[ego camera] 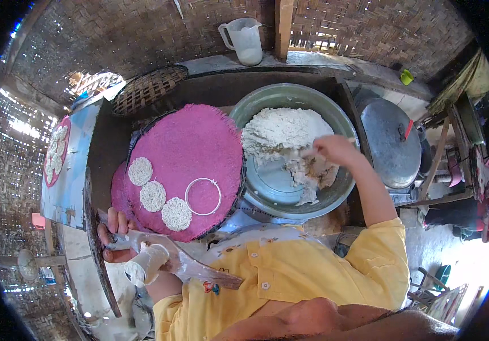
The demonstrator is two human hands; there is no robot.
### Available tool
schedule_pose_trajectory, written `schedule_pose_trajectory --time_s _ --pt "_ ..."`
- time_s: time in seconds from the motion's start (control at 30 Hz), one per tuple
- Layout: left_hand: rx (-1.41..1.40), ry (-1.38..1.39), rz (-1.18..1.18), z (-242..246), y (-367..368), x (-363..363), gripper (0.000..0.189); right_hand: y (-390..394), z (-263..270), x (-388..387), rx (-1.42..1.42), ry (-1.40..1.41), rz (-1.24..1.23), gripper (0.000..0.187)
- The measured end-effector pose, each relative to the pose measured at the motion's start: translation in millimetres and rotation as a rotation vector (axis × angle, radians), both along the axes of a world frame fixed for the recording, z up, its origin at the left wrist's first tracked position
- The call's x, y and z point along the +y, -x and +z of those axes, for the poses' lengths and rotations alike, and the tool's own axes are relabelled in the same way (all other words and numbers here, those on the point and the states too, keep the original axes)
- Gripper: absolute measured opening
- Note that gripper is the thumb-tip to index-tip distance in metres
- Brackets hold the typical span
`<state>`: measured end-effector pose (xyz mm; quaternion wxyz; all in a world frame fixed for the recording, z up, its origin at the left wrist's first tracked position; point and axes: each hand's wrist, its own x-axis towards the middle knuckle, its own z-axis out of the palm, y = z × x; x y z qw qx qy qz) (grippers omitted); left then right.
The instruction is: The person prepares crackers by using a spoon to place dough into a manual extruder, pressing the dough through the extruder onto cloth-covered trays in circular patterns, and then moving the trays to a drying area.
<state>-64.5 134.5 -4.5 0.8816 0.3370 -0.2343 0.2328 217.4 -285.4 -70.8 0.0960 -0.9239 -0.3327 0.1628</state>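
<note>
My left hand (115, 226) grips the end of a wooden noodle press (184, 255), whose pale cylinder (146, 264) has white dough at its mouth. My right hand (336, 149) is over the green basin (289, 91), closed around a small pale utensil (309, 152) that is blurred. White crumbly dough (289, 123) is heaped in the basin, with wetter lumps (310, 187) below my right hand. Left of the basin lies a round tray covered in pink cloth (189, 149). Three noodle discs (152, 196) and a white ring (203, 178) rest on it.
A translucent jug (246, 42) stands on the ledge behind. To the right is a large metal lid (391, 143) with a red handle. A woven basket (150, 89) leans at the back left. More discs lie on a pink cloth (58, 149) at far left. Wooden boards (108, 170) edge the work area.
</note>
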Motion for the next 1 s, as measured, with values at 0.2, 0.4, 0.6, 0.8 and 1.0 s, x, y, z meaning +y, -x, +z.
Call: schedule_pose_trajectory --time_s 0.2,0.4,0.6,0.8,1.0 --pt "0.026 0.009 -0.002 1 -7 -2 0.022 -36 -18 -2 -0.847 -0.133 0.022 0.031" --pt "0.028 0.002 0.012 -2 -2 1 0.024 10 -72 37 -0.009 0.209 0.030 0.024" --pt "0.062 -0.007 0.062 -2 -4 -2 0.024 10 -189 36 -0.017 -0.016 -0.167 0.025" --pt "-0.015 0.012 0.035 -6 -1 2 0.025 21 -142 58 -0.024 0.268 0.281 0.026" --pt "0.015 -0.006 0.114 -8 18 8 0.028 2 -126 36 0.160 0.028 0.073 0.017"
